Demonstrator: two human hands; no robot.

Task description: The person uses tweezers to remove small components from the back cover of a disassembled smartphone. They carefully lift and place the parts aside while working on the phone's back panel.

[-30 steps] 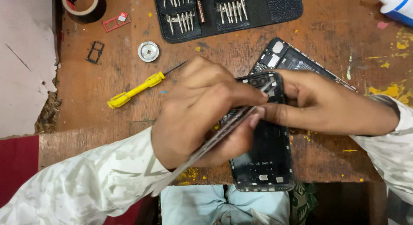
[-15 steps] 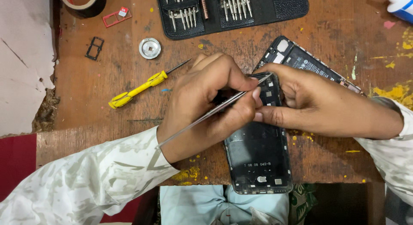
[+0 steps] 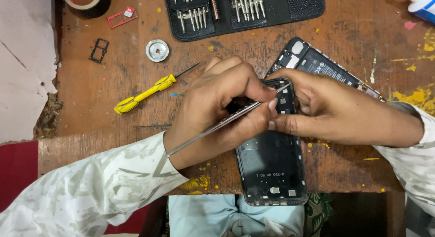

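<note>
A black opened phone back frame (image 3: 272,166) lies on the wooden table (image 3: 113,128), its lower end over the front edge. My left hand (image 3: 222,110) grips long metal tweezers (image 3: 213,128), whose tips reach the upper corner of the frame near the camera cutout. My right hand (image 3: 335,112) holds the top of the frame steady with thumb and fingers. A second phone part, the black body with its board and battery (image 3: 317,65), lies behind my right hand, partly hidden by it.
A yellow-handled screwdriver (image 3: 145,93) lies left of my left hand. A round metal disc (image 3: 157,50), a black card tray (image 3: 99,50), a red card tray (image 3: 122,17), a tape roll (image 3: 86,1) and a black case of screwdriver bits (image 3: 244,8) sit at the back.
My left hand has turned the tweezers from lying low across the frame to pointing up at its top corner. The frame shifted slightly; my right hand stayed on it.
</note>
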